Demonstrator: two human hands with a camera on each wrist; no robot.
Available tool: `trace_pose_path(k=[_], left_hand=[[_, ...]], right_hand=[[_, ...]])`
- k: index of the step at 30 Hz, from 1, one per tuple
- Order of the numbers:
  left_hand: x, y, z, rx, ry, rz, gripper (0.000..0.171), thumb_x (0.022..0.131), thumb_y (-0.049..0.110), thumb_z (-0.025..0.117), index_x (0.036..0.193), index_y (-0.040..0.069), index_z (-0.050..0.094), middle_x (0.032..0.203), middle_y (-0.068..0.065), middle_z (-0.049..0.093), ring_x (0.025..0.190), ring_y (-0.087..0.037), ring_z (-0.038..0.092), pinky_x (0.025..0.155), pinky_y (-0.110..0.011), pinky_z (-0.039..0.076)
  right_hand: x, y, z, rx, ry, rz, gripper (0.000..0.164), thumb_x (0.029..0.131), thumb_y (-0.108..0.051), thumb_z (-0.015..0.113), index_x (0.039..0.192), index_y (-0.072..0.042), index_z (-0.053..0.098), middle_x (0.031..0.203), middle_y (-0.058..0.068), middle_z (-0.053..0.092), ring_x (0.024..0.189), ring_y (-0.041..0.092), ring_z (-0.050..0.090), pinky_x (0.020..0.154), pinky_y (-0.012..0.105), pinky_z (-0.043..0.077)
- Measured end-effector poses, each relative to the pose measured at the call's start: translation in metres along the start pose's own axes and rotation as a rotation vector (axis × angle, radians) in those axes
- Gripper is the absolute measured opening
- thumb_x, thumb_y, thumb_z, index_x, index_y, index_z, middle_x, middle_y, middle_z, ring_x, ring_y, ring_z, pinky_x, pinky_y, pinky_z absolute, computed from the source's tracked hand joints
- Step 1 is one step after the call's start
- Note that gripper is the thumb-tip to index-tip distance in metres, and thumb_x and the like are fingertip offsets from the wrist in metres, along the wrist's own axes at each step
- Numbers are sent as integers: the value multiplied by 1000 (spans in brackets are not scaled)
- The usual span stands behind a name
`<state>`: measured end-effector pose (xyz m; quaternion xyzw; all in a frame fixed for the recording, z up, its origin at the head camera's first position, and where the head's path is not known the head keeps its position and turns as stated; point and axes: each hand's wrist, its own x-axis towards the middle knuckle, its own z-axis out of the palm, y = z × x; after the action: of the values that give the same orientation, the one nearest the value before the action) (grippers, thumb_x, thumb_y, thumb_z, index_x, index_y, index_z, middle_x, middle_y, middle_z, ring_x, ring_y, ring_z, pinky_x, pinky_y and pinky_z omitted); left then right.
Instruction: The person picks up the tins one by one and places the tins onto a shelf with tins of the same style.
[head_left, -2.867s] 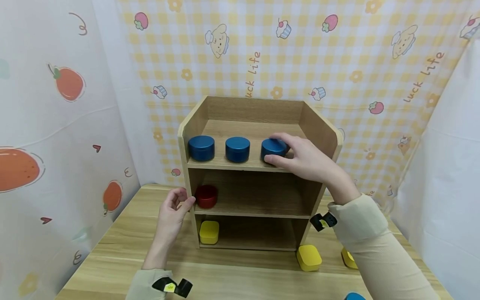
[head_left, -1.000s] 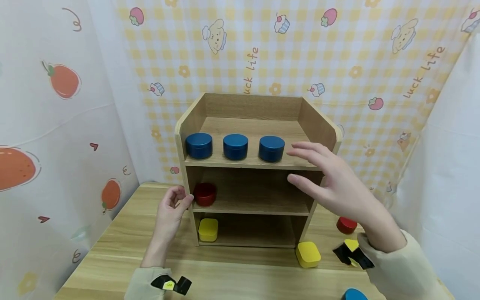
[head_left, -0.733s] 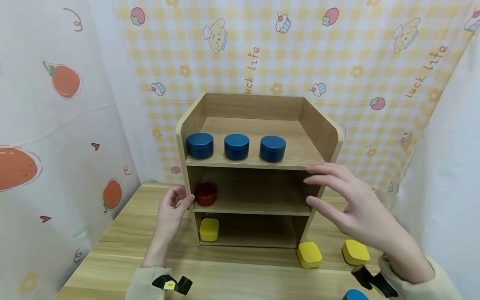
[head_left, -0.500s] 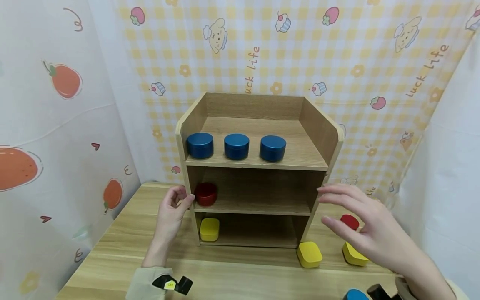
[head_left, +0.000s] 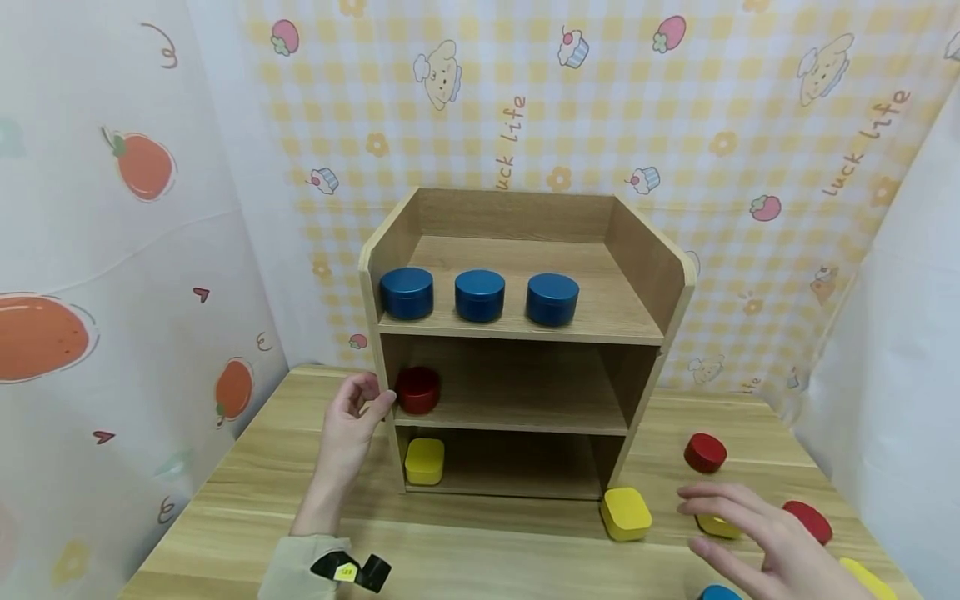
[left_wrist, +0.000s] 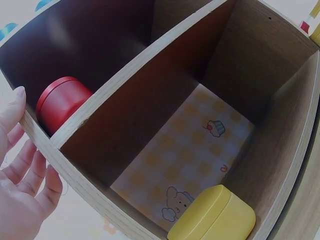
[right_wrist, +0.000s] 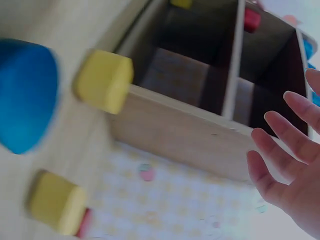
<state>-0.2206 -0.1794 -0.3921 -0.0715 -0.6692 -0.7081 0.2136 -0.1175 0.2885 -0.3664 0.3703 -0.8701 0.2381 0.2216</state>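
Note:
My left hand [head_left: 349,427] holds the left side panel of a small wooden shelf unit [head_left: 517,332], thumb on the front edge and fingers around the outside. In the left wrist view a red round tin [left_wrist: 62,102] sits just inside by the thumb. My right hand [head_left: 776,546] is low at the right, fingers spread and holding nothing, over a partly hidden yellow square tin [head_left: 718,526]. Three blue round tins [head_left: 480,296] stand along the top shelf's front. Another yellow square tin [head_left: 425,461] is at the left of the bottom shelf.
A yellow tin [head_left: 626,514] lies by the unit's front right corner. Right of it are a red tin [head_left: 705,452], a second red tin [head_left: 808,521] and a yellow edge [head_left: 866,577]. A blue tin [head_left: 720,592] shows at the bottom edge. Patterned cloths [head_left: 555,100] surround the table.
My right hand released the rightmost blue tin on the top shelf, then drew back and down to the right over the table. The left hand keeps its hold on the side panel.

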Motion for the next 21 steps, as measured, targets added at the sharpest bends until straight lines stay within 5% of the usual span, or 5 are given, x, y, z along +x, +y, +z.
trace_pose_path(k=[8,11,16,21], left_hand=[[0,0,0,3,0,-10,23,92,2,67,108,1,51,96,-3,48,94,-12,51,74,-18,47],[-1,1,1,5,-2,-14,24,92,3,67,108,1,51,97,-4,48,94,-13,51,74,-19,47],[-1,2,1,10,5,-16,24,92,4,67,109,1,51,98,-4,49,94,-13,51,74,-19,47],[-2,2,0,13,7,-15,24,92,5,67,109,1,51,98,-3,49,95,-13,51,75,-19,47]], right_hand=[[-36,17,24,12,-58,31,56,69,-8,87,115,-31,64,116,-13,62,99,2,59,78,9,44],[-50,36,28,140,-218,3,51,79,-2,76,121,-27,62,121,-11,60,104,3,58,74,14,48],[-68,65,29,409,-541,179,39,95,-4,56,130,-20,57,128,-13,55,108,-1,52,69,22,50],[-80,69,34,382,-541,206,37,91,-12,67,126,-20,59,120,-15,59,97,-1,55,68,20,48]])
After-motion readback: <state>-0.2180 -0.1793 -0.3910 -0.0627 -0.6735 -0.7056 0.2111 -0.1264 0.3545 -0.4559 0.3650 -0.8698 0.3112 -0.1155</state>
